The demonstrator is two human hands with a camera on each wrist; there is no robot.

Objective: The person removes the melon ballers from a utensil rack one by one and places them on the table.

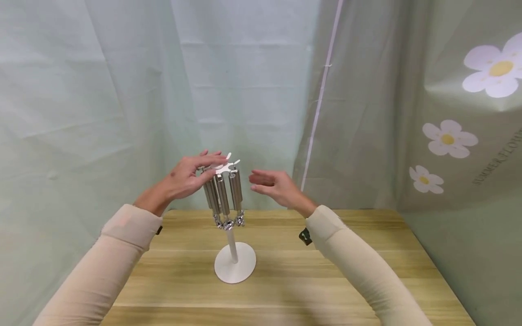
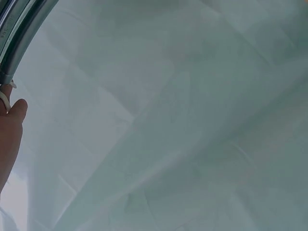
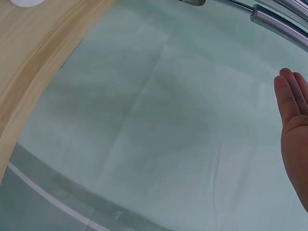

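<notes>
Both hands (image 1: pixel 185 179) (image 1: pixel 275 185) raised (fingers straight).

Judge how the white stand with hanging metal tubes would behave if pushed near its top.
The stand would probably tip: a thin pole on a small round base, with its load high up. The metal tubes hang from hooks, so they would likely swing and knock together.

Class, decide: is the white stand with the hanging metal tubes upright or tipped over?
Upright. The white stand has its round base flat on the wooden table, pole vertical, metal tubes hanging straight down.

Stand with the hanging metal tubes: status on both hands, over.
Left hand open, fingers on the stand's top. Right hand open, just clear of the tubes. Stand upright on table; nothing in the way.
</notes>
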